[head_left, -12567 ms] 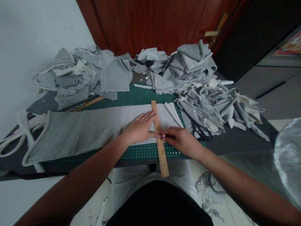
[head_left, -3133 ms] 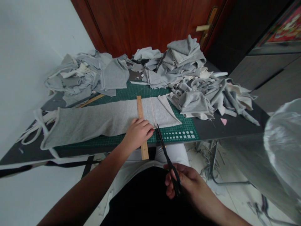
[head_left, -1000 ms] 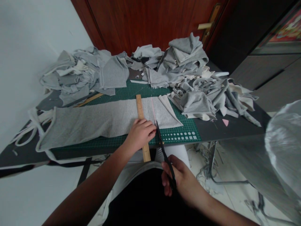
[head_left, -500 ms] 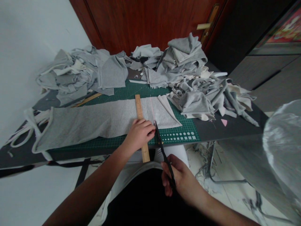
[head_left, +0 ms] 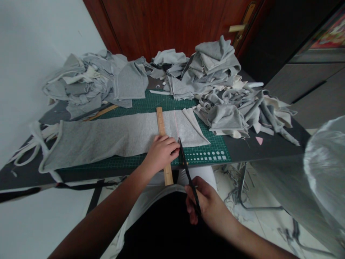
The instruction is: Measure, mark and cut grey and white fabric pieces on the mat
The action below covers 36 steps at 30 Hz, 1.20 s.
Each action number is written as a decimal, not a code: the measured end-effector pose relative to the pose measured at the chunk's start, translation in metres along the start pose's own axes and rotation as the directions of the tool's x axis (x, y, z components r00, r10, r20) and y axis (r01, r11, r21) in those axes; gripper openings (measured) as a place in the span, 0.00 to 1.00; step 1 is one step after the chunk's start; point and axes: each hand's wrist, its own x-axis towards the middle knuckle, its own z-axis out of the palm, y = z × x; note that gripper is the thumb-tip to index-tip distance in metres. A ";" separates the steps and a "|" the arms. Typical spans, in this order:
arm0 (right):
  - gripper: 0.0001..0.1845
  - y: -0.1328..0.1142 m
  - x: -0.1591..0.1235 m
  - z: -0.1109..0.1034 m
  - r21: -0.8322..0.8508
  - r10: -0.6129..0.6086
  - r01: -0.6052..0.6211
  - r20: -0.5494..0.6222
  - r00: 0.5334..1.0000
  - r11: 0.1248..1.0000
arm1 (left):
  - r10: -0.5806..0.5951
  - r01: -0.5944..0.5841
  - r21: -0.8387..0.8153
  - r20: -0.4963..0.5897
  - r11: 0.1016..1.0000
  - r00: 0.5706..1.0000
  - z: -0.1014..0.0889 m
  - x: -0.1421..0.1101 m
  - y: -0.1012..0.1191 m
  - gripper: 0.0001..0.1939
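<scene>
A long grey fabric strip [head_left: 107,135] lies across the green cutting mat [head_left: 161,104], with a faint pink line drawn near its right end. A wooden ruler [head_left: 161,124] lies across the strip. My left hand [head_left: 161,153] is closed over the ruler and the fabric's near edge, pressing them down. My right hand [head_left: 206,207] grips black scissors [head_left: 185,167], whose tips sit at the fabric's near edge on the pink line, just right of my left fingers.
Heaps of grey fabric pieces [head_left: 97,81] and offcuts [head_left: 237,108] crowd the back and right of the dark table [head_left: 269,147]. A pink chalk piece [head_left: 259,140] lies on it. A second ruler [head_left: 101,112] pokes out under the left heap. A shiny plastic bag [head_left: 326,172] is at right.
Long ago both hands held the ruler further right. Since then the ruler shifted left and the right hand took scissors. In the last second the blades' tips crept slightly into the fabric edge.
</scene>
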 end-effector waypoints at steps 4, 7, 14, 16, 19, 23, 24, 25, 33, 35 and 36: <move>0.35 0.002 0.001 0.000 -0.011 -0.014 0.014 -0.002 1.000 1.000 | -0.004 0.004 -0.009 0.003 1.000 1.000 0.000 0.000 0.000 0.05; 0.34 0.003 0.001 0.000 -0.005 -0.021 0.021 -0.006 1.000 1.000 | -0.011 0.011 -0.016 0.000 1.000 1.000 0.001 0.000 -0.001 0.06; 0.33 -0.001 0.001 -0.003 -0.005 -0.032 0.032 0.010 0.999 0.999 | -0.015 0.015 -0.032 0.010 0.999 1.000 0.001 0.000 -0.001 0.05; 0.32 -0.002 0.002 -0.004 0.014 -0.039 0.039 0.020 0.999 0.999 | -0.013 0.014 -0.038 0.014 0.999 1.000 0.000 0.000 -0.001 0.04; 0.30 -0.003 0.006 -0.004 0.053 -0.059 0.058 0.023 0.998 0.997 | -0.016 0.016 -0.040 0.018 0.999 1.000 -0.001 0.001 -0.001 0.05; 0.30 -0.006 0.010 -0.004 0.069 -0.065 0.063 0.014 0.998 0.996 | -0.016 0.018 -0.053 0.022 0.998 1.000 -0.001 0.000 -0.002 0.05; 0.30 -0.007 0.010 -0.004 0.068 -0.060 0.059 0.012 0.998 0.996 | -0.017 0.018 -0.056 0.024 0.998 1.000 -0.001 0.000 -0.002 0.05; 0.31 -0.008 0.010 -0.004 0.065 -0.055 0.054 0.011 0.998 0.996 | -0.017 0.019 -0.057 0.025 0.998 1.000 -0.001 0.000 -0.002 0.05; 0.31 -0.013 0.010 -0.007 0.064 -0.049 0.049 0.002 0.999 0.997 | -0.030 0.033 -0.067 0.046 0.997 0.998 -0.001 0.001 -0.002 0.05; 0.30 -0.014 0.012 -0.007 0.077 -0.052 0.052 -0.005 0.999 0.996 | -0.030 0.034 -0.075 0.050 0.997 0.998 -0.001 0.001 -0.003 0.05; 0.30 -0.015 0.013 -0.007 0.086 -0.053 0.054 -0.007 0.999 0.995 | -0.030 0.034 -0.079 0.051 0.996 0.998 -0.001 0.001 -0.003 0.05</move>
